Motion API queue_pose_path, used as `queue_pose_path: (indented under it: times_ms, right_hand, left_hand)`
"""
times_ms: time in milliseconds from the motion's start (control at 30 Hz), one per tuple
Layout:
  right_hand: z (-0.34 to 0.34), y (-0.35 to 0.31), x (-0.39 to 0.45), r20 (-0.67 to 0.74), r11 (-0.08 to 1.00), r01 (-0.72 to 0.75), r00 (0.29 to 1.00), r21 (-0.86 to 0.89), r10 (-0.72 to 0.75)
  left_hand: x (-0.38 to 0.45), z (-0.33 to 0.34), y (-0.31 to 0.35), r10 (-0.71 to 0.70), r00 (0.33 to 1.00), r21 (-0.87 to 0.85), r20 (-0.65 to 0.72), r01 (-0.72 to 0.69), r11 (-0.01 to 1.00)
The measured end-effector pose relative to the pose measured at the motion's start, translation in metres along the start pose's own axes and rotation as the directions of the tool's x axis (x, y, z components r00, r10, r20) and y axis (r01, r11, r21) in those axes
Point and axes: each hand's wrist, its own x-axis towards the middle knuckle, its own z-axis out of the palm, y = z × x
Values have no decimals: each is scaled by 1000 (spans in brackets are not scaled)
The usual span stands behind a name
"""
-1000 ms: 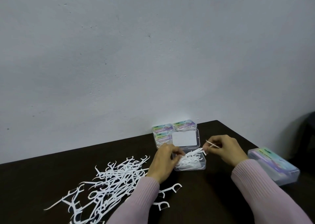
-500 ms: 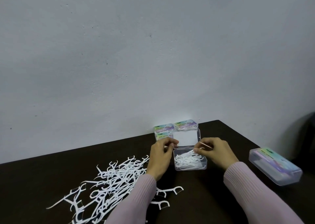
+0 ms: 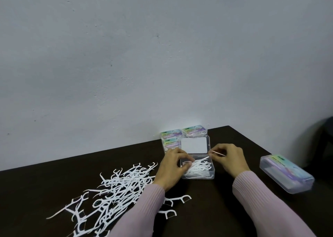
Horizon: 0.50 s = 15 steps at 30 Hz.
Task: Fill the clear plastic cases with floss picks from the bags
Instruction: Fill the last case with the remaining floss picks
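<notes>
**Open case between your hands, loose picks to your left**

The dark table point(image 3: 54, 179) carries everything. A loose pile of floss picks point(image 3: 115, 186) spreads outward of your left hand point(image 3: 173, 168); a closed labelled case point(image 3: 286, 173) lies well outward of your right hand point(image 3: 230, 160). The open clear case point(image 3: 198, 172), part-filled with picks, sits between both hands, lid point(image 3: 194, 145) tilted back. Three filled cases point(image 3: 182, 134) stand beyond your fingers, at the wall. Your left fingers curl over the case's near-left rim. Your right hand pinches a thin pick point(image 3: 218, 153).
</notes>
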Motion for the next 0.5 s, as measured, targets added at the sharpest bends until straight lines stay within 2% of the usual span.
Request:
queue_pose_path:
  times_ms: [167, 267, 333, 400, 500]
  right_hand:
    - [-10, -4, -1, -185, 993, 60, 982, 106, -39]
    - [-13, -6, -2, -232, 983, 92, 971, 159, -53]
    - [-12, -7, -3, -219, 975, 78, 975, 209, -31]
    - [-9, -7, -4, -142, 976, 41, 990, 215, -10]
    - [0, -6, -6, -8, 995, 27, 1000, 101, -27]
  left_hand:
    - [1, 0, 0, -1, 998, 2, 62, 0, 1000]
    - [2, 0, 0, -16, 996, -56, 89, 21, 998]
    - [2, 0, 0, -28, 997, -151, 71, 39, 988]
    - [4, -2, -1, -76, 997, -287, 22, 79, 955]
    - [6, -5, -1, -180, 984, -422, -20, 154, 894]
